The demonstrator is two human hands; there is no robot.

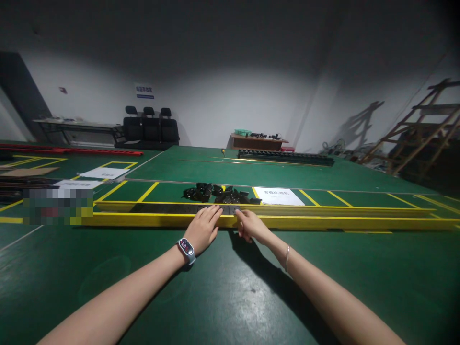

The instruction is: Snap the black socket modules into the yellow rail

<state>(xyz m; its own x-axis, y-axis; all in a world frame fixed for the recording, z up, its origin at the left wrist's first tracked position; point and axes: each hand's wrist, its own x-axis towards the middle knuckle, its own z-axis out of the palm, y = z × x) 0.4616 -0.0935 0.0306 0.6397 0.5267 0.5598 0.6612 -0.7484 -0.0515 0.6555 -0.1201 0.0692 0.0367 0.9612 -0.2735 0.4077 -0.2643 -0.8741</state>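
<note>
A long yellow rail (323,222) lies across the green table, with dark flat pieces (161,209) inside its left and middle part. My left hand (205,225), a smartwatch on its wrist, rests over the rail with its fingers stretched onto the dark pieces. Just to its right, my right hand (250,224) is closed, its index finger and thumb at a dark piece at the row's right end. Whether the fingers grip that piece is hard to tell. Behind the rail sits a pile of shiny black parts (215,193).
Right of the pile, a printed white sheet (278,196) lies on the green table (201,167). Farther back is a long black ribbed strip (285,157). Red rails (72,150) and more papers (105,173) are at the left. A wooden ladder (417,127) stands at the right.
</note>
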